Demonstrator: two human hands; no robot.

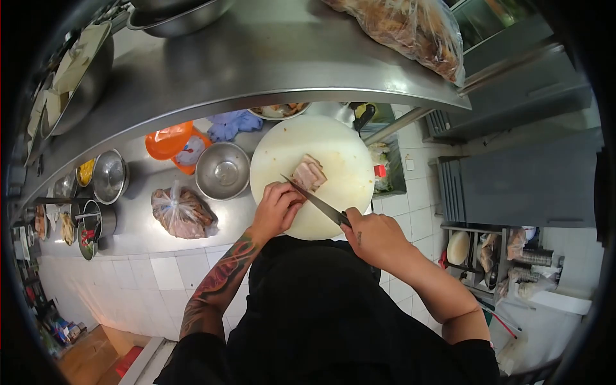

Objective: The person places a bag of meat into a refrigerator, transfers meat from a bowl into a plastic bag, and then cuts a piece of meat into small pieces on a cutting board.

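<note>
A round white cutting board (pixel 269 151) lies below me with a slab of pale pink meat (pixel 309 172), probably pork, near its middle. My right hand (pixel 377 240) is closed round the handle of a kitchen knife (pixel 324 206). The dark blade slants up and left across the near side of the meat. My left hand (pixel 277 210) has its fingers curled together at the meat's near edge, close to the blade's tip. The fingertips seem to pinch the meat there, partly hidden by the hand itself.
Left of the board stand a steel bowl (pixel 222 171) and a tied plastic bag of meat (pixel 181 213). Behind them are orange bowls (pixel 169 140) and a blue cloth (pixel 232 124). A steel shelf (pixel 269 70) overhangs the far side, bearing a large bag (pixel 410 32).
</note>
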